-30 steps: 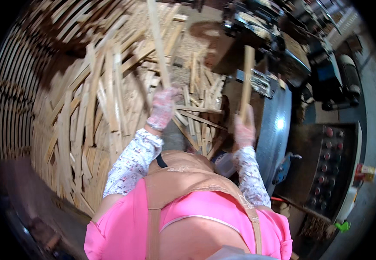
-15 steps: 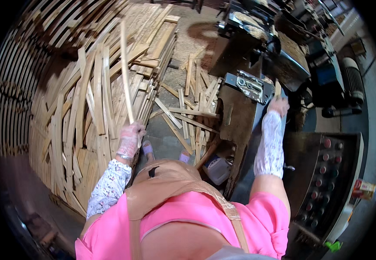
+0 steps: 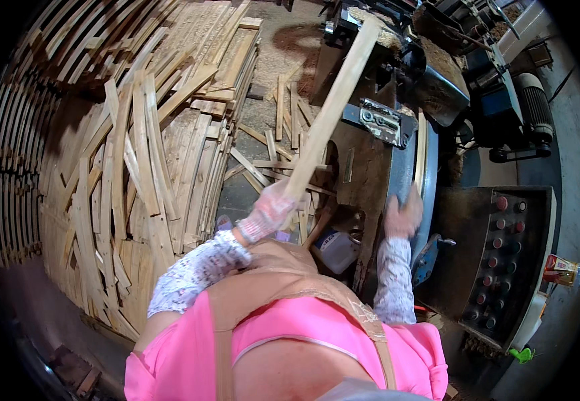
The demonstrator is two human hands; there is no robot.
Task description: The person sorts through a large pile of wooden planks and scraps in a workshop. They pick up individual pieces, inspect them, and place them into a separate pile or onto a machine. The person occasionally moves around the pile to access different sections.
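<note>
Head view: gripped board (image 3: 333,107) by end with left hand (image 3: 270,210), perhaps to free its length; had right hand (image 3: 404,212) beside strip (image 3: 421,154) near bench (image 3: 401,167) right edge, could not tell grip.

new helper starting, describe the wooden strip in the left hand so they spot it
Between the timber stack and the woodworking machine, find the gloved left hand. It grips the wooden strip near its lower end. Unlike the loose strips lying below, it is held aloft.
</note>
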